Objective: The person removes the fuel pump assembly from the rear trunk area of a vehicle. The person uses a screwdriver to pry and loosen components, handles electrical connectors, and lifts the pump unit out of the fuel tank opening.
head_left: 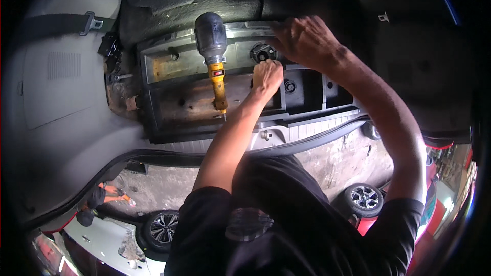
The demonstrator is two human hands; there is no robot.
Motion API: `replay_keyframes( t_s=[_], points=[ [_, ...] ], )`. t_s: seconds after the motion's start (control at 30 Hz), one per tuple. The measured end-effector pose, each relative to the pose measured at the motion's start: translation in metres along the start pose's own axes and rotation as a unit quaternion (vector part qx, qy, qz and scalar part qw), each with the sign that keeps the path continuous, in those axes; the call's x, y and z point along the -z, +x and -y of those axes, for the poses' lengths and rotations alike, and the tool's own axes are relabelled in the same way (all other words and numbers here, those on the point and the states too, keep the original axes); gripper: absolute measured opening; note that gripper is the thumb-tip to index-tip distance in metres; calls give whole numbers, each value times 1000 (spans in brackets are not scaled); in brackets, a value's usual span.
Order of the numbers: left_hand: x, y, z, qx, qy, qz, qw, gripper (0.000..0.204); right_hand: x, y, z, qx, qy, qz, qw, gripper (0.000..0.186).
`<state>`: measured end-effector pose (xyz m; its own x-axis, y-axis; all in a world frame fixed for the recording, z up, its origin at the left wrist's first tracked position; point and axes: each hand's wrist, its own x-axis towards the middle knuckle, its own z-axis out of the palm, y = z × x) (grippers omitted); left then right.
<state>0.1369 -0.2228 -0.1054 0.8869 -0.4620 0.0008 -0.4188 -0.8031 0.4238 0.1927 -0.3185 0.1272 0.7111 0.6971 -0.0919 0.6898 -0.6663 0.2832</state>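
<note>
car boot: one power tool across one tray, two hands.

A compartmented, black-rimmed tray sits in the vehicle's boot. Left of its middle lies a yellow power tool, its bulky dark end over the far edge, its thin tip toward the near edge. Brown stains mark the left compartment. A round black fitting sits near the far edge; a round knob is in a compartment toward the right edge.
</note>
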Motion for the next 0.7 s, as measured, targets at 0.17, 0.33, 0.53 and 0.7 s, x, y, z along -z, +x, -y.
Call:
replay_keyframes(
  t_s=[0.17, 0.33, 0.53, 0.7],
  points=[
    [5, -52, 1, 27, -266, -177, 947, 20, -15, 0, -1, 5, 96, -53, 994, 25],
    [20, -58, -7, 181, -612, -41, 768, 25, -4, 8, 4, -132, 102, -36, 985, 21],
    [63, -22, -33, 233, -905, 5, 356, 46, 43, -21, -26, -193, 262, -10, 945, 17],
    [35, 14, -54, 246, -926, 25, 285, 26, 38, -89, -9, -247, 296, -6, 923, 20]
  ],
)
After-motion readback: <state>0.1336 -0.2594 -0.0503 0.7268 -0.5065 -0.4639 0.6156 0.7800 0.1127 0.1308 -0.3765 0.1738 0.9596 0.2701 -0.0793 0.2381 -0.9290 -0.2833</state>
